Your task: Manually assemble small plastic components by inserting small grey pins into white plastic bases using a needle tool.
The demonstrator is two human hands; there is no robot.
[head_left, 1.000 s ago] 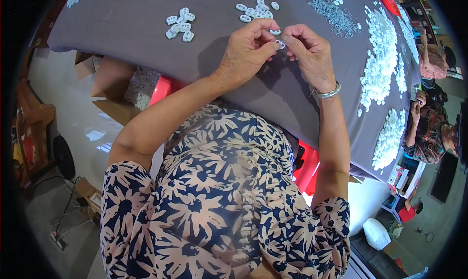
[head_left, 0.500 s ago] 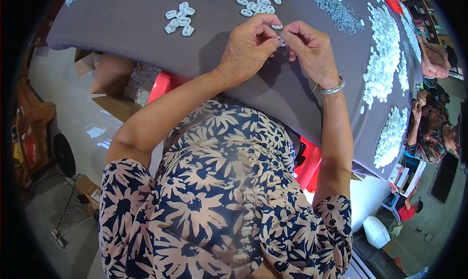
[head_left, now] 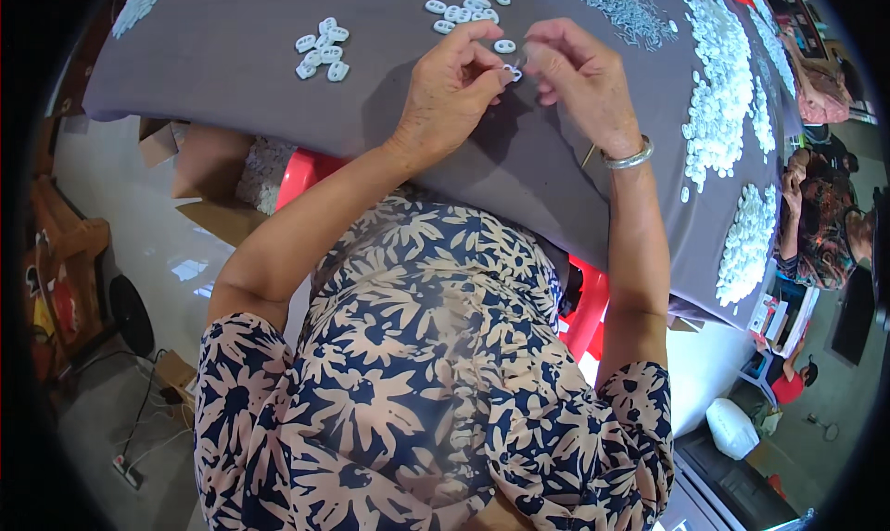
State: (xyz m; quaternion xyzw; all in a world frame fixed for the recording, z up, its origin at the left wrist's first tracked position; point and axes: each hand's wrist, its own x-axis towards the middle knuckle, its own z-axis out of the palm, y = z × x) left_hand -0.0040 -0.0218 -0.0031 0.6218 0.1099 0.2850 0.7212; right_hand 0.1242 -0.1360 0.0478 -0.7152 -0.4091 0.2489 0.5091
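We held the small white piece (head_left: 513,73) pinched between the thumb and fingers of the left hand (head_left: 447,90), raised over the cloth-covered worktop (head_left: 213,72); the right hand (head_left: 584,81) stood just beside it with its fingers curled, and we could not tell whether it gripped anything. We judged the piece light, stiff and probably smooth — likelier to slip than to break — and best taken by its outer rim, clear of the openings.

Over the grey-clothed worktop (head_left: 232,76), the left hand (head_left: 443,90) pinches a small white piece (head_left: 513,73). Right of that piece is the right hand (head_left: 591,84); beyond it, two-holed white ovals (head_left: 451,13); farther right, grey pins (head_left: 623,12).
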